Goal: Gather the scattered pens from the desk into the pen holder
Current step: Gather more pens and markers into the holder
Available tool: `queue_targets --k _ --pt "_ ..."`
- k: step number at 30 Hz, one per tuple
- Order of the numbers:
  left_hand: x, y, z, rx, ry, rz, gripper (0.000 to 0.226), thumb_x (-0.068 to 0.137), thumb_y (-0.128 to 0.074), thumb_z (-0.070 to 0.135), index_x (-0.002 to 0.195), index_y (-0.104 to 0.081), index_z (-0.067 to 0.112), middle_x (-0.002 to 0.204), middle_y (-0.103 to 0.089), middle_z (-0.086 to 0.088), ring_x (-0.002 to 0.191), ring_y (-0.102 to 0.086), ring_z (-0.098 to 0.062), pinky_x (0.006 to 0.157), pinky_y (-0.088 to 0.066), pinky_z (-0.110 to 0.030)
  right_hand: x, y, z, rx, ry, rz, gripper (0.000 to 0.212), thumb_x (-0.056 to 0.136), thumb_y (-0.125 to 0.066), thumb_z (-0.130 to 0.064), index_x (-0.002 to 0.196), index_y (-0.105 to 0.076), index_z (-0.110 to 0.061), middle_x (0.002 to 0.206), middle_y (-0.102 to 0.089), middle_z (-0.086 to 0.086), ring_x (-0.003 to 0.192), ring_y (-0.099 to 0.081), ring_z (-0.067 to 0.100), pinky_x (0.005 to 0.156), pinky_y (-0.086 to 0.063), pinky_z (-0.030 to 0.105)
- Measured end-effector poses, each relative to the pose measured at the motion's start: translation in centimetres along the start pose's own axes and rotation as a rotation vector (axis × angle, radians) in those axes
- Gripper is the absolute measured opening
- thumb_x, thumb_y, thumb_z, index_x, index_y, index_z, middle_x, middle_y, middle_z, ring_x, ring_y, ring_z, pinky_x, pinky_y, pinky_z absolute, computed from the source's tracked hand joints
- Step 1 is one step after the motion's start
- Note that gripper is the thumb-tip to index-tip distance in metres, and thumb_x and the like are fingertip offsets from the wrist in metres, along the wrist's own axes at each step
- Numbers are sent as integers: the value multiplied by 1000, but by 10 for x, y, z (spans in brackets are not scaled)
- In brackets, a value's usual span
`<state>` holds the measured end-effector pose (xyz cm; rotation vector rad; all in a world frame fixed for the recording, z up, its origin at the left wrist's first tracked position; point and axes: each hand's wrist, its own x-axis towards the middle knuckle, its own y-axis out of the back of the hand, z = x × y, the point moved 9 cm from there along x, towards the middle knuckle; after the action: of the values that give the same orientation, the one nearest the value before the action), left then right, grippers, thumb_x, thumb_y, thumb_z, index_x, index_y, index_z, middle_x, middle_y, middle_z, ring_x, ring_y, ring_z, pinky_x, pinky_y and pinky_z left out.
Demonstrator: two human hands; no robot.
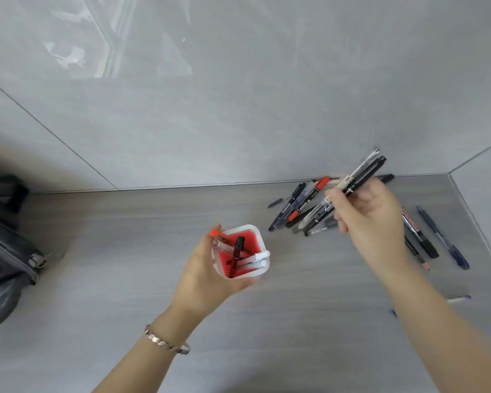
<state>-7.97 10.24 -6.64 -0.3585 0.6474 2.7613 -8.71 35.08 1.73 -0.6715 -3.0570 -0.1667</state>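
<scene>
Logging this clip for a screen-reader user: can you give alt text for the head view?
A person's right hand lifts two pens above a scattered pile of pens on a grey desk, while the left hand grips a white pen holder already containing several pens. A dark bag sits at far left.

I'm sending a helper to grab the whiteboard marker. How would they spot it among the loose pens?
Start at the desk's far right corner, then look just right of the raised right hand. The whiteboard marker lies there pointing toward the near edge, left of a slim blue pen. It alone is thick and black with a red-lettered white label.
</scene>
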Motion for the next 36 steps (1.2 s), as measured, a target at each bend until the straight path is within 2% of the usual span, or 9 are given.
queue_targets --k 4,9,13,15,20,26,31,34,36 --pt "1 -1 -3 31 -15 18 74 53 -88 21 100 -39 51 103 -51 32 97 -53 15 86 -40 -15 -34 -49 2 -47 -18 -145 7 79 -65 -4 83 -61 -6 65 -67 -12 54 -60 5 45 -50 21" --pt "5 -2 -12 97 -21 -9 85 52 -88 25 121 -39 34 114 -52 18 105 -51 -3 90 -42 -22 -45 -97 38 -553 -24 -346 13 79 -64 -19 91 -59 -19 81 -66 -5 76 -58 12 72 -45 20" --pt "7 -1 -14 111 -34 -15 88 51 -88 27 125 -40 28 119 -52 13 107 -51 -4 89 -40 -18 -41 -102 18 -449 232 -245 24 80 -57 -8 101 -63 -17 91 -53 -26 92 -49 5 86 -37 10" --pt "7 -1 -14 107 -45 -18 84 51 -88 27 121 -42 29 115 -56 12 102 -53 0 82 -40 -8 -43 -116 23 -465 252 -378 25 85 -52 -9 105 -65 -14 104 -65 -12 107 -49 3 96 -36 13" --pt "8 -2 -13 99 -65 -29 74 51 -88 28 108 -42 41 107 -58 13 100 -55 0 81 -45 -16 -63 -129 46 -643 223 -751 59 91 -19 -51 137 -35 -18 147 -28 -13 136 -5 0 114 -7 27" --pt "6 0 -11 76 -55 -33 74 55 -86 23 105 -36 46 110 -52 19 102 -53 -3 82 -41 -15 42 -38 86 -613 -173 -52 29 88 -50 -20 109 -57 -1 111 -62 17 104 -56 29 81 -39 28" --pt "6 0 -11 72 -52 -48 71 55 -85 25 107 -40 39 107 -53 20 100 -51 4 76 -38 -7 81 -27 126 -852 -484 -55 37 86 -54 -16 113 -44 6 115 -60 26 107 -57 39 81 -46 38" --pt "5 0 -10 71 -53 -56 71 55 -85 26 109 -40 37 109 -52 19 99 -50 5 75 -37 -5 83 -41 131 -928 -541 -108 14 83 -57 -9 89 -53 3 115 -61 26 107 -57 38 86 -48 39" --pt "5 1 -9 71 -53 -57 70 55 -85 26 109 -41 36 109 -52 20 101 -51 2 76 -37 -5 86 -44 139 -882 -587 -64 39 83 -57 -8 116 -43 6 122 -58 25 112 -56 36 91 -47 39"
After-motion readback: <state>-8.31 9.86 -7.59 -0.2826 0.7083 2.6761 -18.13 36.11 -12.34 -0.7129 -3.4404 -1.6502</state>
